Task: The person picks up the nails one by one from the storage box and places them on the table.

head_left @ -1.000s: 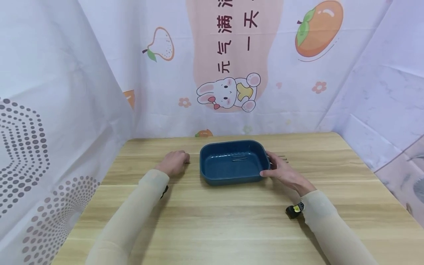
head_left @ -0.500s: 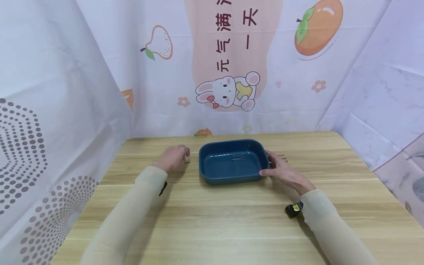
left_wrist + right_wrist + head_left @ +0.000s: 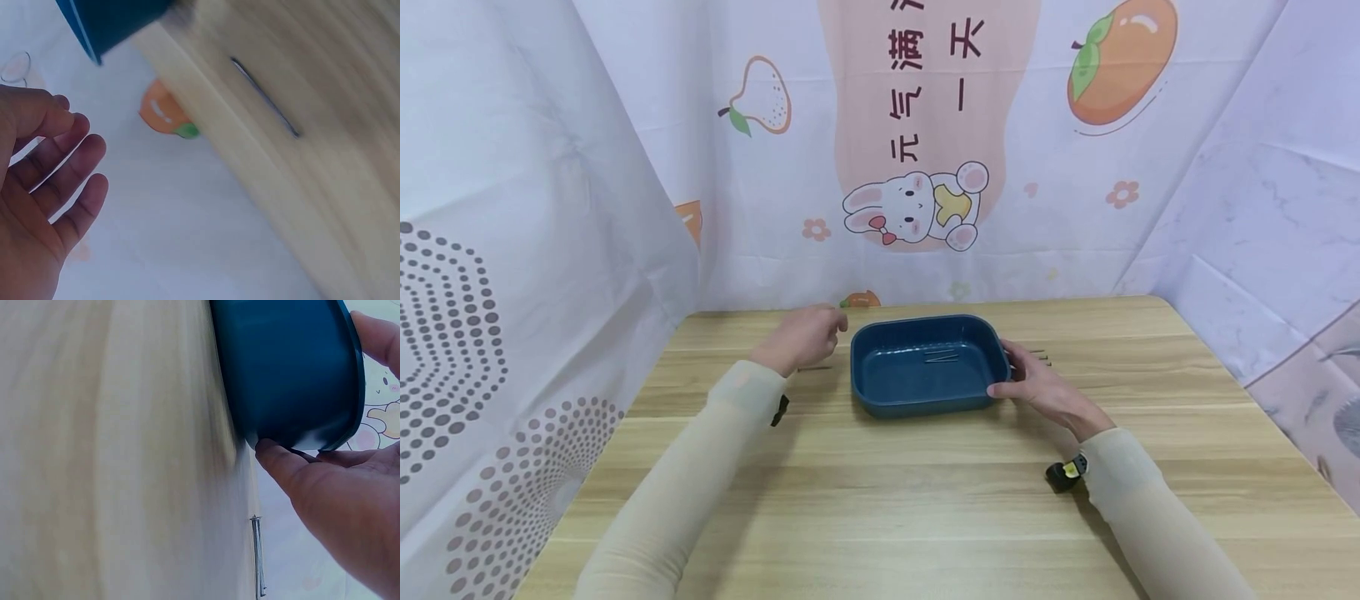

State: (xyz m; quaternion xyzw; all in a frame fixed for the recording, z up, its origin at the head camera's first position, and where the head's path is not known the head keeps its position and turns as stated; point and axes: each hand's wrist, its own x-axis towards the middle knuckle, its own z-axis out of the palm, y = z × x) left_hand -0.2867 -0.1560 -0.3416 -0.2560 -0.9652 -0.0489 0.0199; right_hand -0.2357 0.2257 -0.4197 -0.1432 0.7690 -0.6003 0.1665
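Both arms are covered from the wrist upward by close-fitting, pale beige sleeves of thin, smooth fabric, with faint creases seen at the cuffs. The left hand [image 3: 801, 337] and the right hand [image 3: 1045, 390] are left bare; no rings or gloves are seen. A small black device with a yellow mark is strapped under the right wrist, at about 7 o'clock from that hand. A similar black piece, possibly a camera mount, is glimpsed beneath the left cuff.

Head overview; two close wrist views
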